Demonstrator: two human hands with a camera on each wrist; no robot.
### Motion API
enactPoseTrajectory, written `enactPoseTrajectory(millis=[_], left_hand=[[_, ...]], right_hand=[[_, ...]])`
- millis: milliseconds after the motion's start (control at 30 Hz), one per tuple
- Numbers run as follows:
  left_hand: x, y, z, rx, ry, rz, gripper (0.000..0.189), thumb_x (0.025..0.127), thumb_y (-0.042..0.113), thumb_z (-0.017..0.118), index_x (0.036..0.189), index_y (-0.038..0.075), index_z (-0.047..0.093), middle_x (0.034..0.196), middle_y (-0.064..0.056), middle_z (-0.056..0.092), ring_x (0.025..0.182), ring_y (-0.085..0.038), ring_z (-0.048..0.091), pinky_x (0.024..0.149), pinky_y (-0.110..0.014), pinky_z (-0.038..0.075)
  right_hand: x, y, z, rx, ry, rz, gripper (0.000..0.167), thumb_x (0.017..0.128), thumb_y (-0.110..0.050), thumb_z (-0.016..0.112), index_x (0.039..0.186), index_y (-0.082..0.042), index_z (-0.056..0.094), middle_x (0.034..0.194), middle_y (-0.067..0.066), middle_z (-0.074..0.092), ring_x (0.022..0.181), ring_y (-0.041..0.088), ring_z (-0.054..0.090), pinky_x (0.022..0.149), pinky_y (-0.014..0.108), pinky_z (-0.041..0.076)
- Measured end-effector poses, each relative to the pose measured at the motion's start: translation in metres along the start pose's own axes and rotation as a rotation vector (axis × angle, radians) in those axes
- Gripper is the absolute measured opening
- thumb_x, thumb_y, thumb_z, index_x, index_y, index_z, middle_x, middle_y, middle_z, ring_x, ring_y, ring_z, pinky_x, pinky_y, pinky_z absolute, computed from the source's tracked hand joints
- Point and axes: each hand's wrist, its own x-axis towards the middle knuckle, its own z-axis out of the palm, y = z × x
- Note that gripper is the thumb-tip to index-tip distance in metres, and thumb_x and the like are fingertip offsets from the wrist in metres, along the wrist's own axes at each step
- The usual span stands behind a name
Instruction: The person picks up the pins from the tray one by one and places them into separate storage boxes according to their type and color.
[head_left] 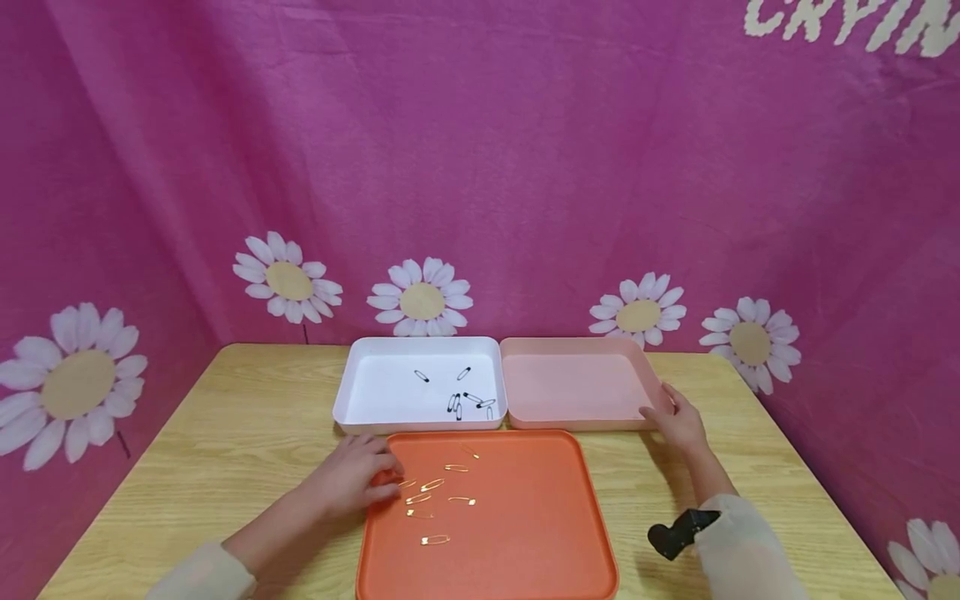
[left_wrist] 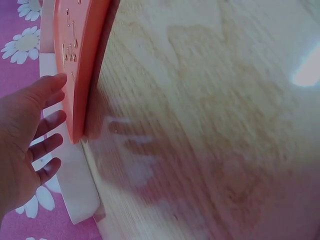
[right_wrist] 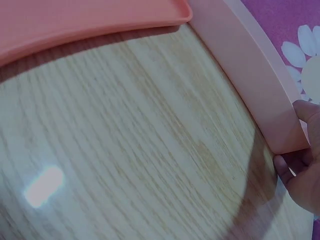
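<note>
My right hand (head_left: 678, 425) grips the near right corner of a pink tray (head_left: 577, 387), one digit over the rim and another low at the corner in the right wrist view. At the left edge of an orange tray (head_left: 525, 517) is my left hand (head_left: 352, 479), its fingers apart and loosely bent, holding nothing in the left wrist view. Several gold safety pins (head_left: 435, 540) lie scattered over the left half of the orange tray. Black safety pins (head_left: 459, 406), also several, lie mostly toward the right of a white tray (head_left: 390, 400).
The white and pink trays stand side by side at the back of the wooden table (head_left: 225, 433), with the orange tray in front of them. Behind the table hangs a magenta cloth (head_left: 480, 167) printed with daisies. A black strap end (head_left: 678, 533) sticks out at the right sleeve.
</note>
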Motion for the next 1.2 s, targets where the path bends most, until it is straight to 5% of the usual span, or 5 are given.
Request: enactPoseTrajectory(millis=[500, 900, 1200], left_hand=[[0.003, 0.009, 0.006, 0.015, -0.034, -0.052, 0.004, 0.082, 0.023, 0.067, 0.079, 0.020, 0.067, 0.080, 0.010, 0.052, 0.079, -0.010, 0.042, 0.071, -0.030, 0.033], [0.010, 0.016, 0.003, 0.022, -0.076, -0.192, 0.014, 0.078, 0.020, 0.070, 0.069, 0.017, 0.060, 0.074, 0.006, 0.048, 0.077, -0.015, 0.041, 0.075, -0.038, 0.034], [0.013, 0.015, 0.002, -0.094, -0.126, -0.298, 0.017, 0.076, 0.018, 0.068, 0.065, 0.018, 0.054, 0.069, 0.006, 0.047, 0.075, -0.016, 0.040, 0.074, -0.039, 0.031]], right_hand=[[0.000, 0.004, 0.001, 0.047, -0.027, 0.033, 0.075, 0.093, -0.026, 0.053, 0.149, -0.006, 0.008, 0.151, 0.030, 0.008, 0.140, 0.045, 0.013, 0.113, 0.051, 0.017], [0.002, 0.005, 0.001, 0.052, -0.022, 0.042, 0.076, 0.093, -0.028, 0.053, 0.149, -0.006, 0.007, 0.151, 0.031, 0.008, 0.139, 0.046, 0.013, 0.112, 0.052, 0.017], [-0.001, 0.003, 0.002, 0.085, -0.004, 0.040, 0.075, 0.093, -0.027, 0.054, 0.149, -0.006, 0.008, 0.151, 0.030, 0.009, 0.140, 0.044, 0.014, 0.113, 0.051, 0.017]])
